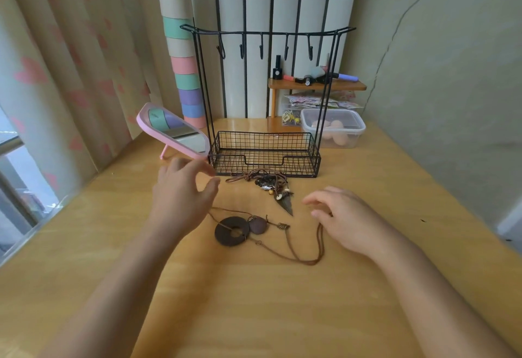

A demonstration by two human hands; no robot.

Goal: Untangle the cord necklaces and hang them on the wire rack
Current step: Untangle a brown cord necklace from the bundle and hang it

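Starting at the left of the frame, a pink mirror [175,131] stands tilted on the table [254,315], just beside the left corner of the rack; it has no part in the task. Just below it the left hand [183,191] hovers with fingers spread wide and holds nothing; its thumb points toward the tangle, so I judge it is reaching to take hold there. In the upper centre the rack [299,164] stands upright with its hooks [261,46] all bare, so no necklace is hung yet. The tangle [265,182] of brown cords and beads lies on the table just in front of the rack's basket, near to where it must go; a dark arrowhead pendant [285,206] sticks out of it toward the lower right. Below, in the centre, the disc necklace [231,230] lies flat and apart from the tangle; its cord [310,262] is spread in a loose loop, which looks free of knots. At the centre right the right hand [347,216] is low over the table, fingers relaxed and lightly bent, gripping nothing; the cord runs up just beside its thumb, and I cannot tell if they touch. At the upper right a clear box [333,128] sits behind the rack.
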